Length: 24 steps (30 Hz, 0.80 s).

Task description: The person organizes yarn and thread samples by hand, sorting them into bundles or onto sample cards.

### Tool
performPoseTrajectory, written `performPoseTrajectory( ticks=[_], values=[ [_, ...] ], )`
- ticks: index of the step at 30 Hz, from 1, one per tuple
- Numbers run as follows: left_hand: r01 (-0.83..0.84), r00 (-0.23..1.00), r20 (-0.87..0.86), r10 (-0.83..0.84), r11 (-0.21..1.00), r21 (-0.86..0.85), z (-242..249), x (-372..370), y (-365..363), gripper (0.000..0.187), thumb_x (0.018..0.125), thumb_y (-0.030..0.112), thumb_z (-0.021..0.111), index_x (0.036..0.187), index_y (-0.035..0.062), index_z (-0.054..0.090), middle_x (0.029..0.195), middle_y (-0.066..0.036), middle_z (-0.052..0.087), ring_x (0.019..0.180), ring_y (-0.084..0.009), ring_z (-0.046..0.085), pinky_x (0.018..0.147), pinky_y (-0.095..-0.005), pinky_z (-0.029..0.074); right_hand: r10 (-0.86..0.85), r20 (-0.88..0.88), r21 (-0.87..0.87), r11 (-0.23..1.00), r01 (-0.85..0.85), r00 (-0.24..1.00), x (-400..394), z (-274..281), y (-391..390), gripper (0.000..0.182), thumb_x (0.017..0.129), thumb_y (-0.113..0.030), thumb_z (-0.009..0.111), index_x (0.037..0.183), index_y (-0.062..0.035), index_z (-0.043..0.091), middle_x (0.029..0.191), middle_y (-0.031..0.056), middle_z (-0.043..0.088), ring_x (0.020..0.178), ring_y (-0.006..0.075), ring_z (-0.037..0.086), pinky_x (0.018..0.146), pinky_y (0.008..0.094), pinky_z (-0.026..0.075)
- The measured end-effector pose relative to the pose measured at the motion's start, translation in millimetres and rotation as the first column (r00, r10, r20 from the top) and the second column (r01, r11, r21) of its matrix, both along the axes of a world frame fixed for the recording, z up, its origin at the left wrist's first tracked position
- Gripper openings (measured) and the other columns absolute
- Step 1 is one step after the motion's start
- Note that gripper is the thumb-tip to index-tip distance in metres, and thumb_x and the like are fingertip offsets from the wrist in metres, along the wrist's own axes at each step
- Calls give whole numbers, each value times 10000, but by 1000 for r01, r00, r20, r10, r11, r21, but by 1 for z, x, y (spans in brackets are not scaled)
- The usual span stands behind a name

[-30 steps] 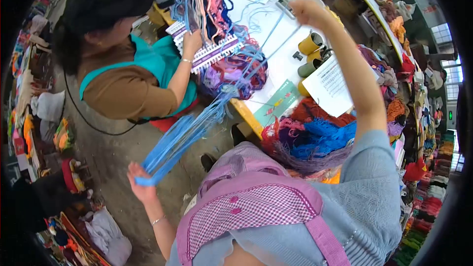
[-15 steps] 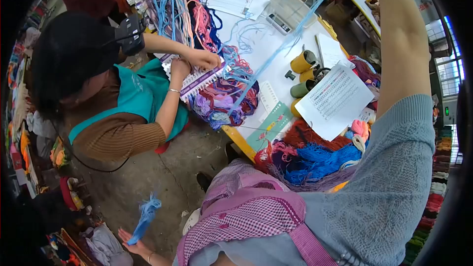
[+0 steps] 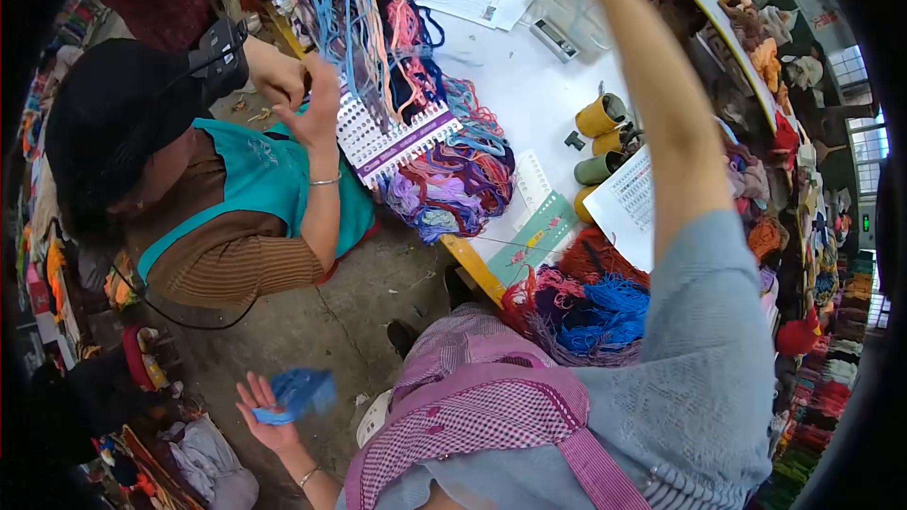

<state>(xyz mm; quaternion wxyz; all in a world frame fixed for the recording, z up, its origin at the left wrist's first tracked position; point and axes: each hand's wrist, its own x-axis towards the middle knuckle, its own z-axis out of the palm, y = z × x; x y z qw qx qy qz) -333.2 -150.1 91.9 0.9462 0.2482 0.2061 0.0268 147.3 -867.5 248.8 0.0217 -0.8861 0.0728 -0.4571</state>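
Light: fairly bright, diffuse; windows (image 3: 850, 71) glaring pale, far right of the left hand's (image 3: 272, 416) grip. Tabletop (image 3: 539, 99), above and right of grip: brightest broad surface, mild glare. Floor (image 3: 321, 321), around grip: dimmer, shadows soft. Blur: yarn (image 3: 304, 394) at grip smeared; right forearm (image 3: 652, 66), well above, streaked. Apron (image 3: 482, 411), right of grip: fairly sharp. Edges: shelving bowed, corners black.

A person (image 3: 227, 250) in a black cap (image 3: 123, 99) and teal apron (image 3: 248, 173) fills the left. Pale cloth (image 3: 213, 467) lies lower left; windows (image 3: 850, 71) and a small green light (image 3: 865, 223) show at right.
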Motion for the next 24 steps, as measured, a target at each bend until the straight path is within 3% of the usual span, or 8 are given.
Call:
performPoseTrajectory(
  ticks=[2, 3, 5, 8, 13, 15, 18, 24],
  values=[
    [15, 995, -99, -14, 1000, 5, -15, -7, 7, 459, 998, 383, 329, 1389, 148, 379, 1453, -141, 343, 1246, -330, 462, 706, -411, 568, 108, -319, -56, 990, -132, 942, 21, -132, 35, 66, 805, -57, 517, 834, 0, 532, 695, 155, 549, 607, 279, 563, 516, 403, 431],
    [50, 992, -119, -48, 999, 18, -13, -6, 1, 458, 999, 390, 323, 1382, 148, 389, 1453, -140, 345, 1248, -326, 462, 614, -367, 552, 292, -70, 285, 922, -262, 954, -55, -136, 101, 198, 749, -5, 485, 942, 37, 494, 852, 256, 565, 772, 409, 577, 633, 481, 454],
    [77, 982, -174, -72, 997, 21, -2, 2, -24, 459, 998, 404, 313, 1367, 149, 412, 1461, -133, 337, 1271, -321, 436, 479, -292, 498, 340, -344, 339, 914, -222, 875, -100, -208, 162, 321, 767, 29, 445, 1083, 88, 462, 1083, 309, 529, 976, 445, 535, 815, 484, 433],
    [139, 981, -129, -145, 989, -56, 18, 17, -62, 449, 997, 411, 309, 1336, 164, 466, 1495, -114, 277, 1350, -338, 313, 428, -244, 451, 515, -248, 322, 843, -431, 821, -135, -329, 209, 370, 732, -39, 547, 1072, 62, 442, 858, 254, 530, 780, 410, 535, 664, 479, 436],
    [355, 935, 42, -353, 924, -142, 51, 37, -127, 431, 977, 451, 333, 1298, 239, 527, 1531, -80, 190, 1377, -385, 225, 409, -215, 438, 146, -772, 75, 987, -140, 619, -205, -281, 249, 193, 792, -172, 550, 923, -77, 654, 979, 206, 570, 868, 369, 577, 680, 432, 475],
    [469, 881, 168, -442, 860, -199, 68, 48, -150, 454, 975, 467, 319, 1354, 257, 454, 1547, -52, 129, 1403, -380, 138, 412, -240, 461, 351, -645, 330, 929, -166, 680, -231, -223, 249, 180, 779, -203, 601, 851, -55, 676, 820, 173, 648, 759, 356, 626, 656, 452, 492],
    [566, 809, 309, -501, 806, -174, 88, 69, -178, 594, 946, 575, 267, 1442, 250, 309, 1558, -29, 54, 1407, -371, 125, 427, -226, 465, 619, -235, 826, 534, -183, 750, -305, -115, 277, 188, 839, -216, 614, 830, -37, 671, 800, 122, 656, 733, 218, 640, 659, 306, 486],
    [713, 656, 460, -598, 691, -117, 108, 82, -209, 761, 907, 666, 175, 1470, 158, 232, 1561, -24, -22, 1411, -344, 135, 473, -207, 466, 901, 230, 944, -299, 142, 369, -417, -60, 344, 209, 902, -198, 602, 970, -3, 637, 820, 12, 642, 785, 78, 579, 729, 249, 460]
  ],
)
